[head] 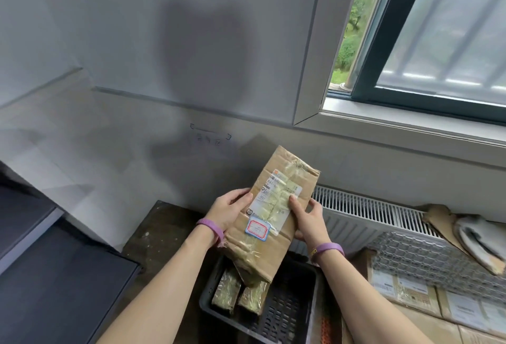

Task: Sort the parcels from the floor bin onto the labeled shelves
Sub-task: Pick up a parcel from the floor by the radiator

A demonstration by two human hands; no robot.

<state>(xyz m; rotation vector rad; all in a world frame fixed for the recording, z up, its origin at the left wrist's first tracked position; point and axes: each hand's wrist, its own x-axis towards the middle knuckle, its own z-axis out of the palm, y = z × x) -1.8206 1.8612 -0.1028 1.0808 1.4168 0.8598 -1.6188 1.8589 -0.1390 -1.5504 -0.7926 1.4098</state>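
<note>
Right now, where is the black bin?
The black bin sits on the floor at bottom centre, under the held parcel, beside the radiator.

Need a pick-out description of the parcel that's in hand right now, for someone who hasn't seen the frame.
Start at the window upper right and drop past the white radiator to the black slotted floor bin. Above it, the left hand and right hand hold a long flat cardboard parcel. Unlike the two small taped parcels in the bin, it carries a white shipping label and a red-and-blue bordered sticker.

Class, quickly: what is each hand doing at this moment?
Left hand: closed on the cardboard parcel's left edge.
Right hand: closed on the same parcel's right edge.
</note>
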